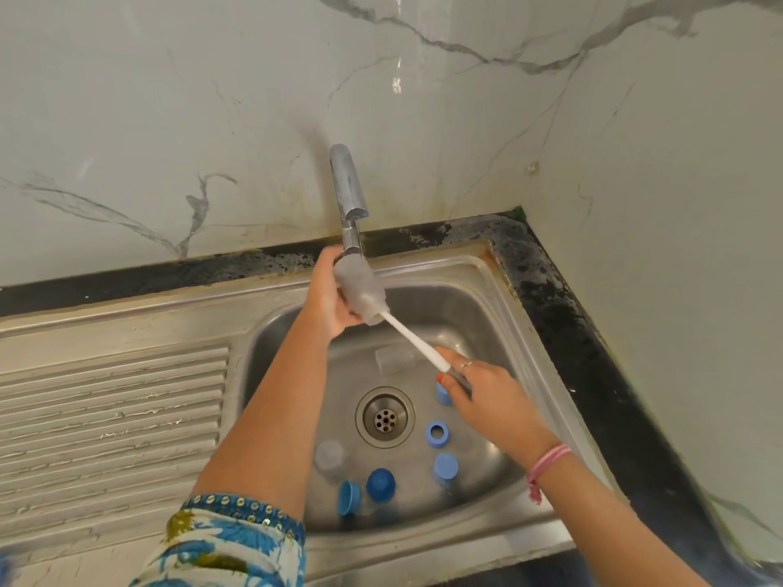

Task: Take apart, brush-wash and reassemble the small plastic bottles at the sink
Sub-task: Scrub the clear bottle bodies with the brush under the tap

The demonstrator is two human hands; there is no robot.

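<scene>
- left hand (328,296) is up high, arm stretched forward, fingers curled round a small cloudy translucent plastic bottle (360,288), tilted with its mouth down toward the right
- right hand (487,396) sits lower and off to the right, thumb and fingers pinching the thin white brush handle (413,338)
- ring on one right finger, pink thread band on that wrist
</scene>
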